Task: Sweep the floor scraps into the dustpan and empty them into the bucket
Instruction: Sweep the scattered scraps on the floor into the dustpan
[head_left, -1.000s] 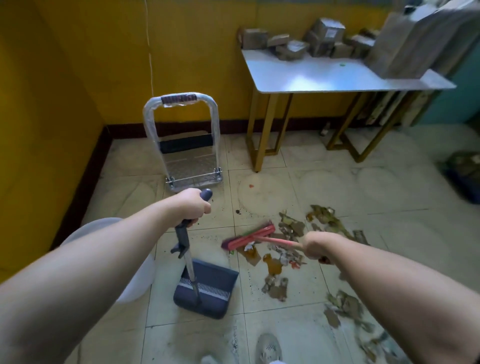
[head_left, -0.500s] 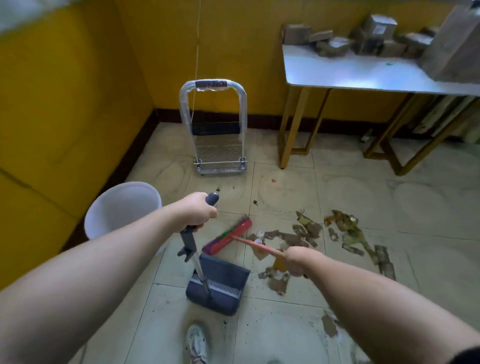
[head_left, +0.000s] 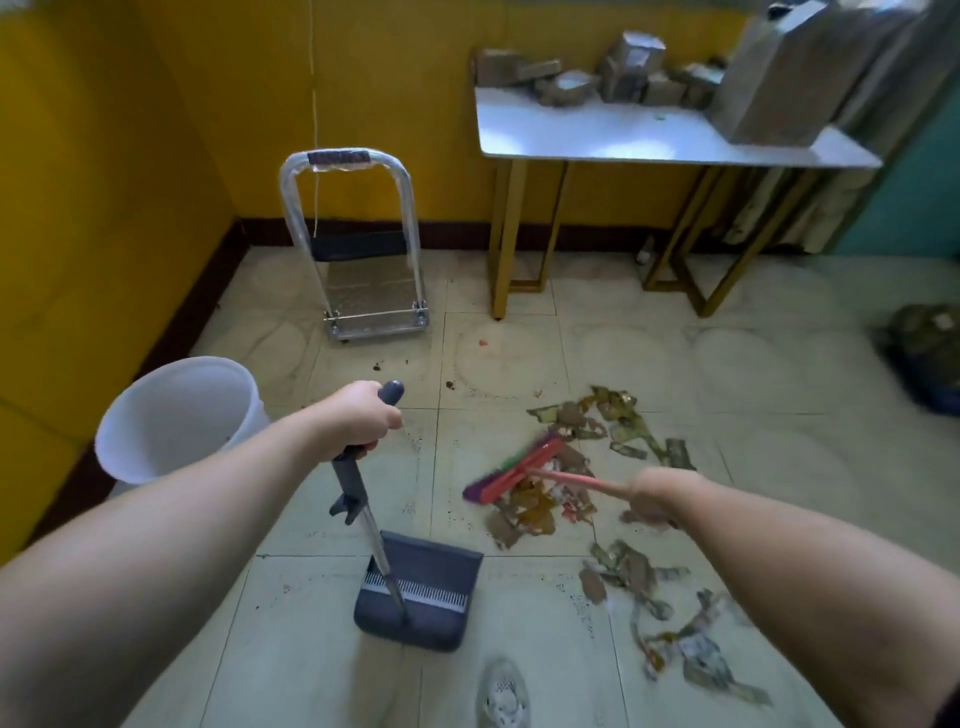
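Observation:
My left hand (head_left: 361, 415) grips the top of the dark grey dustpan's long handle (head_left: 358, 499). The dustpan (head_left: 421, 592) rests on the tiled floor with its mouth facing away from me, and looks empty. My right hand (head_left: 652, 496) holds the pink handle of a red broom (head_left: 511, 470), whose head lies on a heap of brown and yellow scraps (head_left: 535, 506). More scraps (head_left: 618, 421) trail behind the broom, and others (head_left: 675, 629) lie near my right forearm. A white bucket (head_left: 176, 415) stands at the left by the wall.
A folded metal hand trolley (head_left: 358, 244) leans by the yellow back wall. A white table (head_left: 649, 140) with gold legs carries boxes at the back right. A dark bag (head_left: 930, 353) lies at the far right. My shoe (head_left: 504, 696) shows at the bottom edge.
The broom head has swung right, away from the dustpan, onto the scrap heap. The view has shifted, and the dustpan stays on the floor in my left hand.

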